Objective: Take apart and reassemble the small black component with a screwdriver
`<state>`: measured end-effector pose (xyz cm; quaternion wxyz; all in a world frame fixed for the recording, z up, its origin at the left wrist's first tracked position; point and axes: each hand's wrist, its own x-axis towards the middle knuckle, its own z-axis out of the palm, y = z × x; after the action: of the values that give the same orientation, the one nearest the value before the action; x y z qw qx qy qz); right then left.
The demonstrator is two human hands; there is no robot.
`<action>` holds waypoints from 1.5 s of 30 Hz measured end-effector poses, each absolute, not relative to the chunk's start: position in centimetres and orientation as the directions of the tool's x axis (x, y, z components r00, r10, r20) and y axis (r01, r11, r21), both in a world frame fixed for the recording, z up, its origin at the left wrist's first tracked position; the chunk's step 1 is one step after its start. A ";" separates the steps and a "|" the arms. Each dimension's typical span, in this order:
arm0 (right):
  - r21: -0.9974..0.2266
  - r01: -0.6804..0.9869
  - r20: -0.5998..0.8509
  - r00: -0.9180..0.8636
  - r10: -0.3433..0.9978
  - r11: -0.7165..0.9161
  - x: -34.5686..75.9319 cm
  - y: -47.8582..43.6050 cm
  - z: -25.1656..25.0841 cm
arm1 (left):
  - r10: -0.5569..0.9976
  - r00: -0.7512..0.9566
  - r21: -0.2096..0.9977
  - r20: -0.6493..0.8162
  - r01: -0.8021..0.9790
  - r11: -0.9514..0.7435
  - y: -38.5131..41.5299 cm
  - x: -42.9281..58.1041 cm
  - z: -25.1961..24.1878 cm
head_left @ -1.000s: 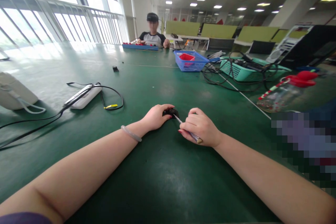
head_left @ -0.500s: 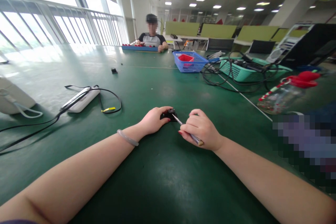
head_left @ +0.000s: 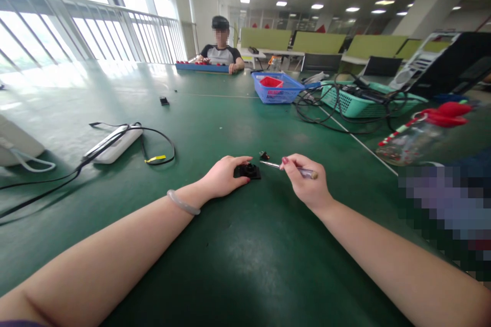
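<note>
My left hand (head_left: pixel 224 178) rests on the green table (head_left: pixel 238 255), its fingers closed around a small black part (head_left: pixel 248 170). My right hand (head_left: pixel 305 180) pinches a thin screwdriver (head_left: pixel 291 168) with a clear handle, its metal tip pointing left and lifted off the part. A tiny black piece (head_left: pixel 264 155) lies on the table just beyond the tip. A pale bangle circles my left wrist.
A white power strip (head_left: pixel 114 144) with black cables lies to the left. A blue basket (head_left: pixel 276 88), a teal basket (head_left: pixel 360 101) with tangled cables and a red-capped bottle (head_left: pixel 418 135) stand to the right. Another person (head_left: pixel 221 51) sits at the far end.
My right hand has lifted the screwdriver tip off the black part and swung it flatter, to the right. A tiny black piece now lies beside the part. My left hand stays put.
</note>
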<state>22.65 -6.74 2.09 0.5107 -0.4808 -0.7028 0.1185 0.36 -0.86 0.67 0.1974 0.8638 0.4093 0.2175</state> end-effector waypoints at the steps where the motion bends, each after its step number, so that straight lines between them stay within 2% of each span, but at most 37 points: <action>1: -0.744 0.488 0.534 0.021 0.845 0.457 22.7 -6.6 1.9 | 0.791 0.575 0.512 0.212 0.624 -0.591 -0.8 0.3 0.7; 4: -0.891 0.318 0.357 0.045 0.933 0.325 22.7 -5.9 1.3 | 0.780 0.591 0.498 0.206 0.623 -0.604 -0.7 0.3 0.6; 8: -0.921 0.289 0.267 -0.025 0.963 0.263 22.7 -5.4 1.0 | 0.770 0.603 0.500 0.208 0.611 -0.614 -0.5 0.3 0.5; 11: -0.831 0.438 0.324 -0.120 0.939 0.343 22.6 -5.8 1.3 | 0.765 0.606 0.509 0.217 0.599 -0.619 -0.6 0.3 0.6; 14: -0.646 0.593 0.485 -0.166 0.859 0.480 22.3 -6.9 2.0 | 0.766 0.603 0.515 0.221 0.595 -0.617 -0.6 0.4 0.6; 17: -0.590 0.612 0.591 -0.117 0.798 0.526 22.0 -7.7 2.5 | 0.770 0.604 0.516 0.206 0.601 -0.610 -0.6 0.4 0.6; 24: -0.579 0.645 0.530 -0.168 0.831 0.499 22.1 -7.5 2.4 | 0.768 0.601 0.514 0.221 0.597 -0.616 -0.5 0.3 0.3; 30: -0.405 0.531 0.662 -0.392 0.639 0.745 21.7 -8.1 2.6 | 0.748 0.615 0.495 0.249 0.583 -0.644 -0.6 0.3 0.3; 35: -0.366 0.547 0.481 -0.581 0.656 0.753 21.3 -7.9 2.6 | 0.734 0.624 0.474 0.267 0.579 -0.664 -0.7 0.4 0.4; 37: -0.382 0.551 0.466 -0.579 0.669 0.742 21.4 -7.8 2.5 | 0.736 0.624 0.472 0.264 0.582 -0.663 -0.8 0.4 0.5; 39: -0.397 0.529 0.519 -0.545 0.658 0.750 21.6 -7.7 2.4 | 0.737 0.624 0.473 0.259 0.583 -0.660 -0.8 0.4 0.5; 42: -0.407 0.516 0.649 -0.417 0.636 0.754 22.0 -7.8 2.3 | 0.741 0.622 0.477 0.252 0.586 -0.655 -0.9 0.4 0.6; 45: -0.426 0.565 0.673 -0.324 0.665 0.707 22.1 -7.8 2.3 | 0.739 0.622 0.473 0.260 0.585 -0.659 -0.9 0.5 0.5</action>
<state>22.12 -7.79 2.26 0.4409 -0.3787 -0.8117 0.0566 0.45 -0.86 0.53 0.1742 0.8835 0.3746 0.2208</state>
